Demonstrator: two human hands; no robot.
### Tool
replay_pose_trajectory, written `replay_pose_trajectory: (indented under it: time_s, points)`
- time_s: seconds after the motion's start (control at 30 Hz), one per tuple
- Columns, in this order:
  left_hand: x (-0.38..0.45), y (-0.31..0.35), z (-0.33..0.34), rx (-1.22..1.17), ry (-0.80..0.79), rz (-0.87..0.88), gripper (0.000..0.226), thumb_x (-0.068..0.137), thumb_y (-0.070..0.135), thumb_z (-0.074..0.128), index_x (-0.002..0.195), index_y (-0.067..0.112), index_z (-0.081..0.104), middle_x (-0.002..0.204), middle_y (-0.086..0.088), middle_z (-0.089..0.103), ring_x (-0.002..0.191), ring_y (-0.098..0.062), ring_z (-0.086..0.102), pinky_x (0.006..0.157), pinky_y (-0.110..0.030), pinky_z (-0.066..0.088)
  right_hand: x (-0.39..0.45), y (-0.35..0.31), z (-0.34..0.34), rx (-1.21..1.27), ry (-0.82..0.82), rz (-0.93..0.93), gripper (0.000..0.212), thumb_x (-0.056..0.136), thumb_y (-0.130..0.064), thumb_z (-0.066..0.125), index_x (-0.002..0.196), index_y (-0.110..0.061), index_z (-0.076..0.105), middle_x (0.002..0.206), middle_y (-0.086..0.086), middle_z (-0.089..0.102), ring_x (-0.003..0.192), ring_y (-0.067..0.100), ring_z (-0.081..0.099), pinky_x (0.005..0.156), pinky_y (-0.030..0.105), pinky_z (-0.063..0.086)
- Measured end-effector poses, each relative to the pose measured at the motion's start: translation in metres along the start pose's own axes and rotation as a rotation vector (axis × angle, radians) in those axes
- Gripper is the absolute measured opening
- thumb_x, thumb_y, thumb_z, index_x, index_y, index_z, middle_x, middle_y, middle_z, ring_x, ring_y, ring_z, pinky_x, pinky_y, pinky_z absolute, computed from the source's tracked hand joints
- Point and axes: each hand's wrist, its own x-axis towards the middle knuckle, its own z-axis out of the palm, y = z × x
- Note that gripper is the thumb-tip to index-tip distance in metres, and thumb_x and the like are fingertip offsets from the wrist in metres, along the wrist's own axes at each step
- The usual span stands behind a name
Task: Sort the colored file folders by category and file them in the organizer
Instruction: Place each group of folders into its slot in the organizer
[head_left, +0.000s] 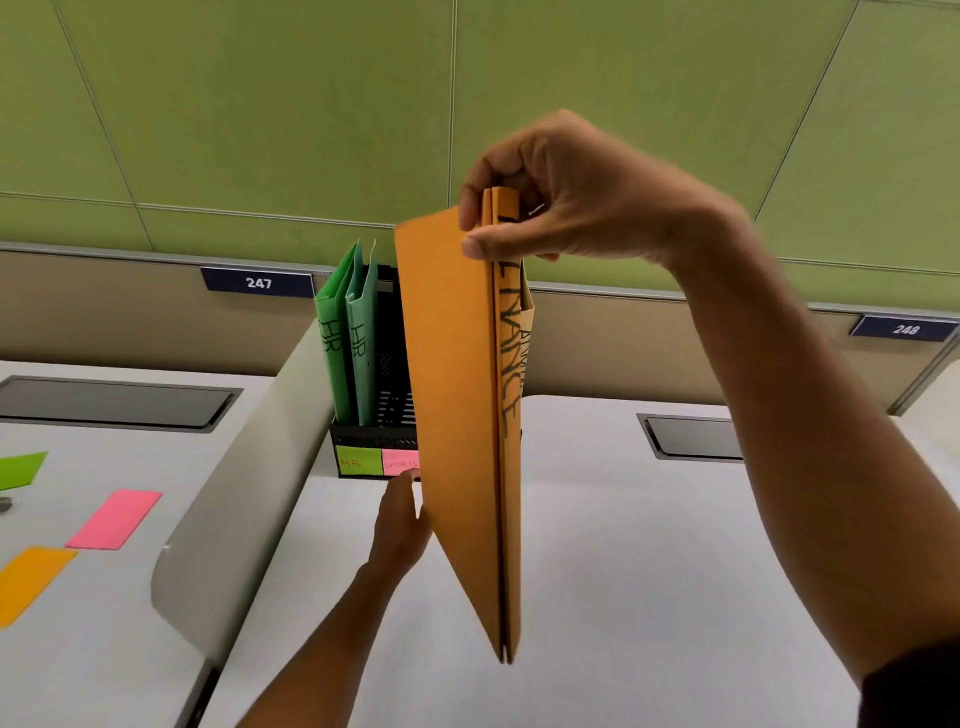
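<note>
My right hand pinches the top edge of an orange folder marked FINANCE, which hangs upright in the air in front of the black organizer. My left hand reaches under it; its fingers touch the folder's left side, with the fingertips near the organizer's front. Two green folders marked HR stand in the organizer's left slot. On the organizer's front are a green HR label and a pink SPORTS label. Another orange folder edge shows behind the held one.
A curved grey divider splits the white desk. On the left desk lie a pink note, an orange note and a green note. Grey cable hatches sit in both desks. Green wall panels stand behind.
</note>
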Motion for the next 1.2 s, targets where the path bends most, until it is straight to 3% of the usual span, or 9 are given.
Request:
replay_pose_trajectory:
  time_s: [0.17,0.3,0.4,0.57,0.7,0.8,1.03,1.2]
  points:
    - [0.013,-0.009,-0.002,0.031,0.086,-0.177,0.045,0.096,0.014,0.055,0.139,0.004,0.044,0.140,-0.015,0.051,0.130,-0.030,0.047,0.109,-0.042,0.040,0.025,0.013,0.006,-0.076,0.143,-0.017,0.024,0.085,-0.017,0.072,0.102,0.000,0.065,0.081,-0.003,0.066,0.059,-0.002,0.060,0.053,0.009,0.045]
    - [0.025,-0.002,0.003,-0.113,0.073,-0.156,0.050,0.092,0.019,0.065,0.136,0.002,0.048,0.134,-0.020,0.053,0.125,-0.036,0.050,0.101,-0.054,0.046,0.049,0.037,0.010,-0.171,0.263,0.010,0.026,0.085,-0.019,0.072,0.103,0.000,0.065,0.088,0.007,0.068,0.066,0.005,0.061,0.059,0.014,0.051]
    - [0.035,0.009,0.010,-0.079,0.149,-0.110,0.058,0.089,0.006,0.064,0.142,0.003,0.040,0.138,-0.018,0.051,0.128,-0.034,0.049,0.104,-0.050,0.045,0.065,0.061,0.008,-0.261,0.343,0.055,0.028,0.084,-0.024,0.073,0.103,-0.004,0.066,0.090,0.006,0.067,0.068,0.007,0.060,0.063,0.014,0.052]
    - [0.054,0.035,0.016,-0.126,0.151,0.076,0.060,0.094,0.018,0.060,0.147,0.013,0.033,0.148,-0.004,0.042,0.137,-0.015,0.038,0.112,-0.032,0.035,0.080,0.094,0.001,-0.331,0.408,0.076,0.027,0.083,-0.030,0.074,0.099,-0.010,0.066,0.082,-0.004,0.063,0.062,0.000,0.055,0.058,0.007,0.046]
    - [0.074,0.049,0.021,-0.082,0.078,0.186,0.054,0.096,0.006,0.051,0.147,0.014,0.037,0.143,-0.003,0.047,0.133,-0.015,0.042,0.111,-0.033,0.040,0.090,0.114,-0.001,-0.378,0.429,0.095,0.029,0.085,-0.028,0.072,0.104,-0.008,0.065,0.080,-0.009,0.055,0.060,-0.008,0.047,0.055,0.003,0.040]
    - [0.087,0.050,0.026,-0.058,0.047,0.179,0.055,0.096,0.007,0.051,0.148,0.014,0.034,0.143,-0.004,0.047,0.131,-0.015,0.043,0.107,-0.027,0.041,0.098,0.129,0.001,-0.400,0.418,0.091,0.030,0.086,-0.026,0.071,0.107,-0.005,0.063,0.087,-0.005,0.057,0.063,-0.005,0.048,0.058,0.004,0.042]
    - [0.116,0.038,0.032,0.078,-0.004,0.125,0.074,0.094,0.004,0.052,0.155,0.014,0.011,0.162,-0.001,0.016,0.149,-0.016,0.014,0.116,-0.022,0.012,0.113,0.162,0.023,-0.484,0.449,0.079,0.033,0.087,-0.028,0.069,0.108,-0.004,0.062,0.094,0.005,0.064,0.076,0.010,0.053,0.066,0.014,0.040]
    - [0.125,0.028,0.038,0.142,-0.035,0.113,0.073,0.096,0.003,0.046,0.155,0.009,0.002,0.164,-0.006,0.009,0.151,-0.019,0.009,0.121,-0.029,0.012,0.124,0.171,0.034,-0.514,0.438,0.017,0.035,0.088,-0.030,0.067,0.109,-0.003,0.061,0.098,0.008,0.066,0.079,0.010,0.054,0.069,0.014,0.041]
